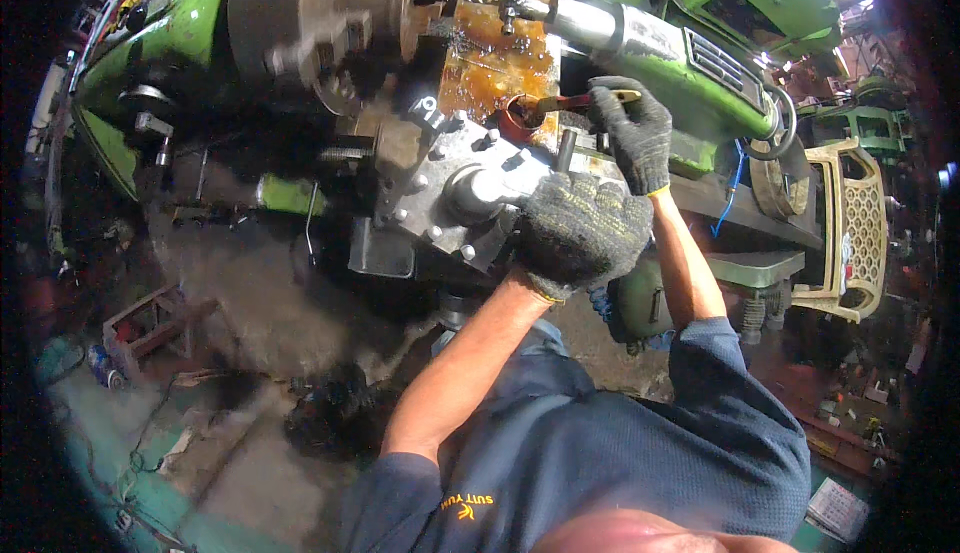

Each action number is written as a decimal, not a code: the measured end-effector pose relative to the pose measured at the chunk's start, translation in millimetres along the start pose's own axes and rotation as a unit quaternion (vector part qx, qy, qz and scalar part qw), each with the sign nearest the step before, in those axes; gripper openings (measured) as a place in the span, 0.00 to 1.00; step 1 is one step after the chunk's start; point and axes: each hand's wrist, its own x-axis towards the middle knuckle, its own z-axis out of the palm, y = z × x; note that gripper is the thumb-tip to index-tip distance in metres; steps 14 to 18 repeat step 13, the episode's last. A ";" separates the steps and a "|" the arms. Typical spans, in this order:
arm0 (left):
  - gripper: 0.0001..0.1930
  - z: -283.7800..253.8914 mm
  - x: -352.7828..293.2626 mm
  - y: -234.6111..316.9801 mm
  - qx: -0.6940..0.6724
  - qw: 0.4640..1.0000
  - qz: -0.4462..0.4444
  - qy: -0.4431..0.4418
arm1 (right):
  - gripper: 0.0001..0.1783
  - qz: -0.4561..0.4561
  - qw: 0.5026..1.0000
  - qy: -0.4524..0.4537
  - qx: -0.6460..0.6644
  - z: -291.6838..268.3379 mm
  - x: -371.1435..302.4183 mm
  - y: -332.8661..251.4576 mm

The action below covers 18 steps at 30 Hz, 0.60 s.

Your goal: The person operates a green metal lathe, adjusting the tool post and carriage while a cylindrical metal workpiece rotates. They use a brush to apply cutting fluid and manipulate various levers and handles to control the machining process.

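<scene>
My right hand [637, 138], in a dark knitted glove, is closed around the handle of a small brush [575, 102]. The brush's far end reaches into a small red-brown cup [515, 123] on the oily lathe bed. My left hand [582, 231], gloved the same way, rests over the right side of the grey metal tool post [435, 188]. Its fingers curl downward, and what they hold is hidden; an arm from the post's round centre cap [480, 191] runs under it. A dark round bar [567, 151] stands up just beyond its fingers.
Left of the cup is a large lathe chuck [330, 23], blurred. The tailstock [640, 33] carries a drill bit [485, 0] pointing at it, with a handwheel [780, 118] at its right end. Metal chips lie on the brown oily plate [485, 63]. A cream grille-like frame [855, 233] stands right.
</scene>
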 end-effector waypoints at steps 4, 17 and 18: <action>0.06 3.6 -0.3 -2.4 -0.018 1.000 0.019 0.008 | 0.13 -0.019 0.997 0.068 0.011 2.7 20.7 1.8; 0.07 7.0 -8.2 -7.6 -0.034 0.999 0.022 -0.018 | 0.18 -0.099 0.986 0.111 0.075 81.1 123.5 25.9; 0.07 7.0 -8.2 -7.6 -0.034 0.999 0.022 -0.018 | 0.18 -0.099 0.986 0.111 0.075 81.1 123.5 25.9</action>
